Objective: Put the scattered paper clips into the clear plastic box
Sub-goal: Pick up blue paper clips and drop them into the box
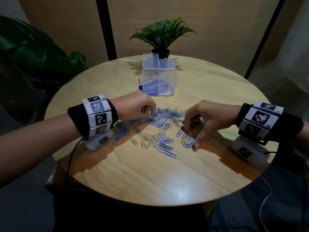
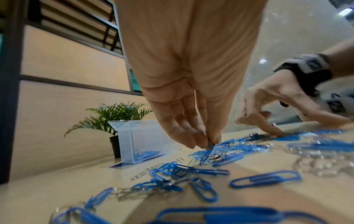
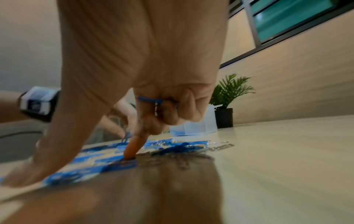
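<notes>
The task was judged to be at an early stage. A few blue clips were seen at the bottom of the clear plastic box [image 1: 158, 81], which stood at the far side of the round table [image 1: 150, 181] with its hinged lid [image 1: 150, 61] raised, just in front of a small potted plant [image 1: 161, 36]. By far the greater part of the paper clips [image 1: 160, 129] was still spread over the middle of the table, between the box and the near edge: a dense tangle of blue and silver ones between the two hands, looser groups nearer the person, and a scatter of blue ones beneath the left wrist.

The left hand [image 1: 135, 104] was lowered onto the left edge of the tangle, and its fingertips [image 2: 208, 142] were drawn narrowly together in a pinch on a clip or a small bunch there. The right hand [image 1: 207, 118] was lowered on the right edge of the spread; some of its fingers were curled into the palm around at least one blue clip [image 3: 150, 100], while one extended finger [image 3: 132, 150] was pressed down on the table among the clips and the thumb was stretched out to the side.

Nothing was being carried toward the box. Many gather-and-drop rounds were judged to remain, and the silver clips appeared hardly to have been started upon, though the box's contents were seen only dimly.
</notes>
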